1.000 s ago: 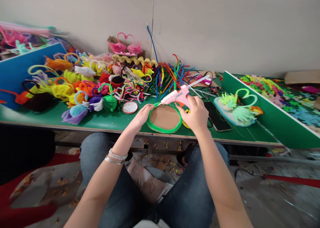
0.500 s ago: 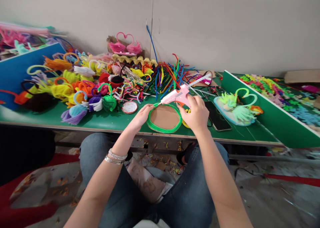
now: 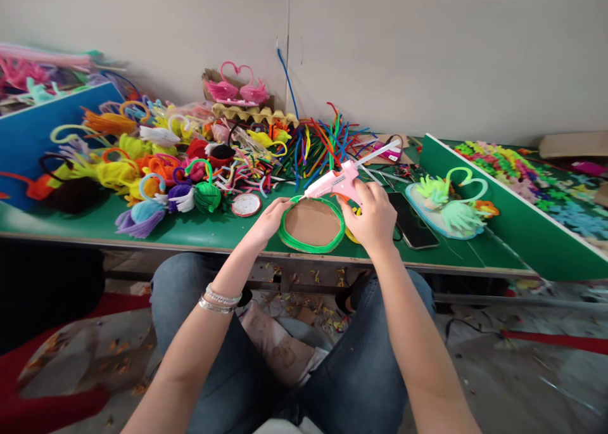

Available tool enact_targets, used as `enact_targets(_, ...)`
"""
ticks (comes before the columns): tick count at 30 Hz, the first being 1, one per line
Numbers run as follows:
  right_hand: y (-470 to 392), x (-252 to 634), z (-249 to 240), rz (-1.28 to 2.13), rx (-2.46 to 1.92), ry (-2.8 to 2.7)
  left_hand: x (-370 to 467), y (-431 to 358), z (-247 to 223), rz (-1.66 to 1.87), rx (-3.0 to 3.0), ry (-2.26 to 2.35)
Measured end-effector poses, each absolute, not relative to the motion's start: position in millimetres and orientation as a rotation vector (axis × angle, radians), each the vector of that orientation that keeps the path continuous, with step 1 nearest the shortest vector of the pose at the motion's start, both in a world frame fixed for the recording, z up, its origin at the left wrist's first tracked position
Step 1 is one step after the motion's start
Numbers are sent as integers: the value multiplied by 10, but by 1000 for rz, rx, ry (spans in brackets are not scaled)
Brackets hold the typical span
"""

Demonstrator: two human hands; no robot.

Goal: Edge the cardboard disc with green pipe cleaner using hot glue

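Cardboard disc [image 3: 311, 223], ringed with a green fuzzy border [image 3: 313, 248], lies at the near edge of the green table [image 3: 199, 228], in the middle of the scene. The left hand [image 3: 273, 218] is at the disc's far left side, its fingertips pinching the border. Bracelets [image 3: 220, 299] circle the left wrist. The right hand [image 3: 377, 213] is clenched around the handle of a pink glue gun [image 3: 335, 184], with a finger near the orange trigger [image 3: 349, 199]. The gun is tilted, its nozzle pointing left and down at the border close to the left fingertips; whether it touches cannot be told. A pale glue stick [image 3: 375, 157] juts from its back end, up and to the right.

Just right of the right hand lies a dark phone [image 3: 413, 222], and beyond it a pair of light green swans [image 3: 460, 215] stands beside a green divider [image 3: 503, 215]. Left of the left hand rests a round white lid [image 3: 246, 204]. Farther left, colourful fuzzy birds [image 3: 116, 171] are heaped against a blue divider [image 3: 33, 136]. Loose pipe cleaners [image 3: 327, 149] spread across the far middle, right of an egg carton [image 3: 256, 114] and pink swans [image 3: 237, 92].
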State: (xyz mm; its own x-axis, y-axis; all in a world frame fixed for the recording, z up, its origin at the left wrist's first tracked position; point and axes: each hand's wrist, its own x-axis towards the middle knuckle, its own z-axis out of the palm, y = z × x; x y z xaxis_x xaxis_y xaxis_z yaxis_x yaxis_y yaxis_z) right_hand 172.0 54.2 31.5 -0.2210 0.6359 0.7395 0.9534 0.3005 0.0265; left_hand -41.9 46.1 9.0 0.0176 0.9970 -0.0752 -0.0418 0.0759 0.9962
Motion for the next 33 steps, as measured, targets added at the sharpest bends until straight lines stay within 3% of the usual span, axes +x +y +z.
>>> enact_targets(33, 543, 1774, 331, -618, -1469, -1891, -407, 419, 189, 1152, 1076, 1233)
